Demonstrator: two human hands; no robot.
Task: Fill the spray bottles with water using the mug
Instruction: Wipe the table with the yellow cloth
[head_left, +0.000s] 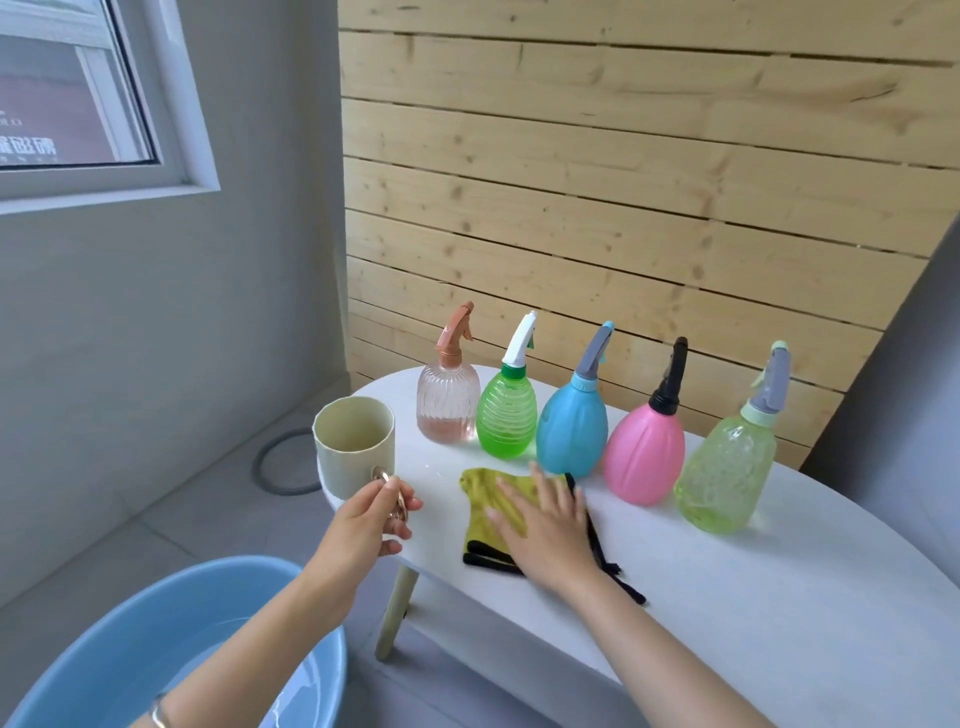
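Spray bottles (587, 410) (five, all capped) line the table's (779, 597) far edge. Left hand (371, 514) pinches the mug (355, 446) handle at left; right hand (545, 525) lies open, flat on a yellow cloth (485, 506).

Support: white oval-topped table (727, 597) on pale wooden legs.
Back row, left to right: clear pink ribbed spray bottle (448, 402); green ribbed spray bottle (506, 421); blue spray bottle (571, 428); pink spray bottle (644, 457); pale green textured spray bottle (727, 473). All upright, nozzles on.
Left end: cream mug with gold handle (356, 441).
Front: yellow-green cloth with black edging (493, 512), lying flat.
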